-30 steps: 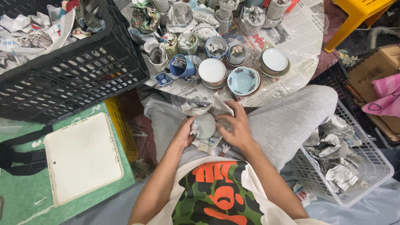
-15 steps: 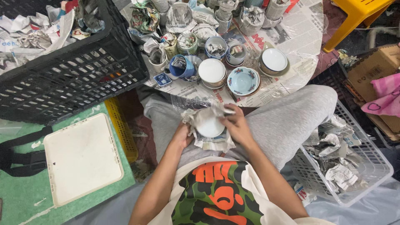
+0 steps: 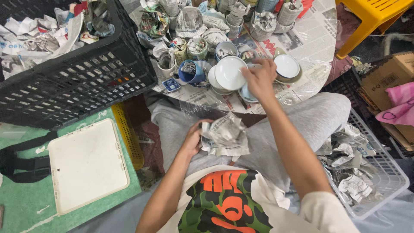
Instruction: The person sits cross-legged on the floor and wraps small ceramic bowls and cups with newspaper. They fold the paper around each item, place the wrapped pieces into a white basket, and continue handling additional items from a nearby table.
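Note:
My right hand (image 3: 260,77) reaches forward over the round table and grips a small white saucer (image 3: 230,72) by its edge, tilted above a stack of white dishes (image 3: 214,83). My left hand (image 3: 192,139) stays in my lap and clutches a crumpled sheet of newspaper (image 3: 225,134) over my grey trousers. Just right of my right hand sits another white saucer (image 3: 286,67), and a blue cup (image 3: 191,71) stuffed with paper lies left of the stack.
Several newspaper-wrapped cups (image 3: 188,19) crowd the far side of the paper-covered table (image 3: 310,39). A black crate (image 3: 82,82) with crumpled paper stands at left, a white lid (image 3: 86,166) on green below it. A white basket (image 3: 379,177) holding paper scraps sits at right, a yellow stool (image 3: 371,17) behind.
Both hands were unwrapping a saucer in my lap. My right hand has since carried the bare saucer forward to the dishes on the table, while my left keeps the loose newspaper.

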